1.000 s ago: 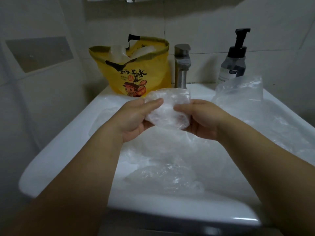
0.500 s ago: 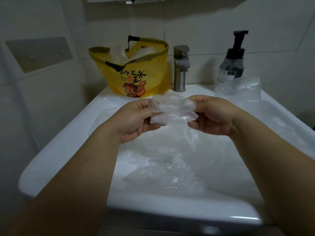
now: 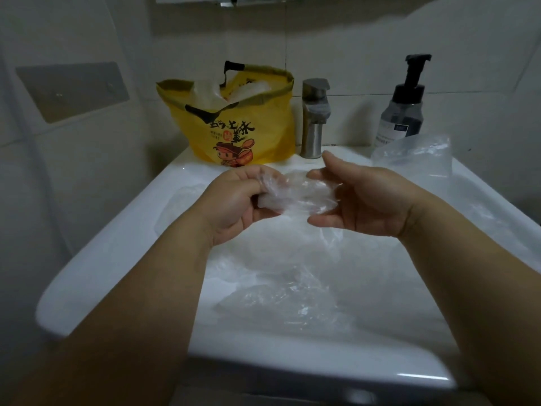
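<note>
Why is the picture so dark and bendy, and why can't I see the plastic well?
Head view: the light is dim, so the wall looks grey; the wide lens bends the sink rim; a glare streak shines on its front edge; the clear plastic bag between the left hand and right hand is see-through over white, so it nearly vanishes.

Back ledge blocked by a yellow bag [image 3: 240, 133], tap [image 3: 313, 124] and pump bottle [image 3: 403, 112], a clear bag [image 3: 418, 155] just before the bottle. Loose plastic [image 3: 287, 303] covers the sink [image 3: 117, 253] basin; the left hand [image 3: 234, 203], right hand [image 3: 371, 200] and plastic wad [image 3: 301, 194] between them fill mid-air above. Open passage: between tap and bottle.
</note>
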The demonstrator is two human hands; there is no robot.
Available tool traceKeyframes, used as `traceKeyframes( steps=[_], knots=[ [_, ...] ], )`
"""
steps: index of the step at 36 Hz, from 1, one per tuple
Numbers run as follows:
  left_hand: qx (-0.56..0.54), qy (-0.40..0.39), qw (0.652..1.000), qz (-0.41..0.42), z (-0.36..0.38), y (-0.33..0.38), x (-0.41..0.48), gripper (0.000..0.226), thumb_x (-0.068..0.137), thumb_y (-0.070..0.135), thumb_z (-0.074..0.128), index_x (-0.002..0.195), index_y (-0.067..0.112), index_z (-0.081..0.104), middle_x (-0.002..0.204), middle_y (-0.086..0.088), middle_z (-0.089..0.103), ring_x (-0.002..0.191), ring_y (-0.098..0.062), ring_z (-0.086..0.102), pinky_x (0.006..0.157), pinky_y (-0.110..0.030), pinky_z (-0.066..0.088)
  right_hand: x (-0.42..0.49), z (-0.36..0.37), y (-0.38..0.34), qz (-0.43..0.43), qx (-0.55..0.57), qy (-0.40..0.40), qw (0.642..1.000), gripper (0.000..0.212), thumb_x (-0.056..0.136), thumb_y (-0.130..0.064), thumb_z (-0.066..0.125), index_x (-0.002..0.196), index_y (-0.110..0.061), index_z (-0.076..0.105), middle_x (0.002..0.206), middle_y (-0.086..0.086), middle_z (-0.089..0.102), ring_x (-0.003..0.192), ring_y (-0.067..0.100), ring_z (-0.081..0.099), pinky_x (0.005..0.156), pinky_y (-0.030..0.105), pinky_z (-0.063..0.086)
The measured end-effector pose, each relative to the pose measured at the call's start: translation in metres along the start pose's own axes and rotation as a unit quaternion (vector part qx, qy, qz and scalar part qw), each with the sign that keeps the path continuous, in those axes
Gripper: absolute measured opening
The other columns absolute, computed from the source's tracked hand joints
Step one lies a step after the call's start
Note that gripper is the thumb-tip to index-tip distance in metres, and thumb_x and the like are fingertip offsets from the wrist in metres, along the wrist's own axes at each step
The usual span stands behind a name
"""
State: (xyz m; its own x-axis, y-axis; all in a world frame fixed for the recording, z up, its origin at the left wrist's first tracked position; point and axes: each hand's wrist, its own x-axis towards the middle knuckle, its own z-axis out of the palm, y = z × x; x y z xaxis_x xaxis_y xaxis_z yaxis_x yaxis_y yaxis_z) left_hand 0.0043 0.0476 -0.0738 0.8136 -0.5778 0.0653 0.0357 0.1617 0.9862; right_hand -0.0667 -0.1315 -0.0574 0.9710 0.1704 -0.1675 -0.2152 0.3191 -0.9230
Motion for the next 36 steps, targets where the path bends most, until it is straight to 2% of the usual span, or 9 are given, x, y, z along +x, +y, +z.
traceKeyframes(
  steps=[6, 8, 10, 13, 16, 21, 25, 29, 36],
  knots=[
    [-0.040, 0.006, 0.999, -0.025, -0.002, 0.006, -0.004, 0.032, 0.094, 0.012, 0.038, 0.075, 0.001, 0.061, 0.070, -0.006, 0.065, 0.068, -0.021, 0.062, 0.055, -0.028, 0.057, 0.000, 0.003, 0.005, -0.081, -0.106, 0.097, 0.986, 0.006, 0.074, 0.000, 0.068, 0.077, -0.002, 0.064, 0.077, 0.010, 0.065, 0.059, 0.011, 0.066, 0.058, 0.022, 0.058],
    [-0.004, 0.048, 0.998, -0.042, -0.002, 0.005, -0.002, 0.042, 0.093, 0.034, 0.049, 0.066, 0.004, 0.064, 0.075, -0.009, 0.061, 0.072, -0.022, 0.060, 0.055, -0.029, 0.056, 0.002, 0.003, 0.005, -0.096, -0.117, 0.116, 0.982, 0.013, 0.079, 0.010, 0.064, 0.076, -0.003, 0.063, 0.080, 0.010, 0.065, 0.063, 0.013, 0.067, 0.061, 0.024, 0.059],
    [0.084, 0.089, 0.992, -0.029, 0.000, 0.000, 0.000, 0.035, 0.085, 0.038, 0.065, 0.066, 0.009, 0.062, 0.080, -0.009, 0.059, 0.075, -0.020, 0.060, 0.058, -0.027, 0.055, 0.003, 0.005, 0.007, -0.103, -0.142, 0.123, 0.977, 0.017, 0.081, 0.012, 0.062, 0.076, -0.004, 0.062, 0.083, 0.011, 0.065, 0.069, 0.018, 0.067, 0.063, 0.024, 0.059],
    [0.185, 0.098, 0.978, 0.011, 0.001, -0.007, 0.001, 0.021, 0.078, 0.016, 0.077, 0.070, 0.011, 0.058, 0.083, -0.008, 0.061, 0.075, -0.016, 0.063, 0.063, -0.022, 0.054, 0.004, 0.008, 0.009, -0.109, -0.161, 0.126, 0.973, 0.017, 0.085, 0.011, 0.059, 0.078, -0.004, 0.063, 0.088, 0.013, 0.063, 0.073, 0.021, 0.065, 0.063, 0.025, 0.059],
    [0.181, 0.098, 0.978, 0.030, 0.000, -0.007, 0.000, 0.022, 0.074, 0.003, 0.079, 0.073, 0.015, 0.060, 0.098, -0.015, 0.061, 0.085, -0.027, 0.066, 0.070, -0.027, 0.056, 0.004, 0.009, 0.008, -0.104, -0.126, 0.117, 0.980, 0.017, 0.090, 0.004, 0.056, 0.088, -0.008, 0.068, 0.094, 0.010, 0.067, 0.078, 0.023, 0.068, 0.066, 0.030, 0.061],
    [0.191, 0.079, 0.977, 0.044, 0.004, -0.005, -0.003, 0.023, 0.072, 0.002, 0.080, 0.076, 0.020, 0.066, 0.109, -0.025, 0.064, 0.099, -0.041, 0.066, 0.083, -0.036, 0.059, 0.005, 0.009, 0.009, -0.078, -0.136, 0.101, 0.982, 0.017, 0.086, -0.004, 0.062, 0.102, -0.007, 0.068, 0.101, 0.010, 0.070, 0.083, 0.021, 0.071, 0.070, 0.029, 0.060],
    [0.208, 0.092, 0.972, 0.059, 0.002, -0.004, -0.003, 0.026, 0.070, 0.005, 0.082, 0.077, 0.028, 0.072, 0.106, -0.008, 0.069, 0.094, -0.027, 0.069, 0.092, -0.042, 0.055, 0.007, 0.006, 0.009, -0.101, -0.173, 0.123, 0.972, 0.035, 0.081, 0.007, 0.065, 0.114, -0.007, 0.062, 0.114, 0.009, 0.064, 0.081, 0.017, 0.071, 0.068, 0.022, 0.058],
    [0.233, 0.100, 0.964, 0.080, 0.002, -0.005, -0.003, 0.027, 0.072, 0.007, 0.082, 0.084, 0.029, 0.071, 0.122, 0.000, 0.065, 0.102, -0.019, 0.067, 0.094, -0.033, 0.054, 0.008, 0.003, 0.011, -0.126, -0.274, 0.144, 0.942, 0.049, 0.080, 0.002, 0.069, 0.127, -0.007, 0.058, 0.123, 0.010, 0.062, 0.085, 0.018, 0.070, 0.070, 0.021, 0.058],
    [0.330, 0.112, 0.926, 0.143, -0.002, -0.010, 0.000, 0.022, 0.076, 0.012, 0.080, 0.090, 0.026, 0.069, 0.110, 0.015, 0.061, 0.086, 0.000, 0.060, 0.068, -0.002, 0.045, 0.012, -0.003, 0.016, -0.166, -0.469, 0.187, 0.847, 0.043, 0.089, -0.022, 0.064, 0.130, -0.015, 0.057, 0.087, -0.009, 0.060, 0.067, 0.002, 0.064, 0.049, 0.004, 0.044]
  ],
)
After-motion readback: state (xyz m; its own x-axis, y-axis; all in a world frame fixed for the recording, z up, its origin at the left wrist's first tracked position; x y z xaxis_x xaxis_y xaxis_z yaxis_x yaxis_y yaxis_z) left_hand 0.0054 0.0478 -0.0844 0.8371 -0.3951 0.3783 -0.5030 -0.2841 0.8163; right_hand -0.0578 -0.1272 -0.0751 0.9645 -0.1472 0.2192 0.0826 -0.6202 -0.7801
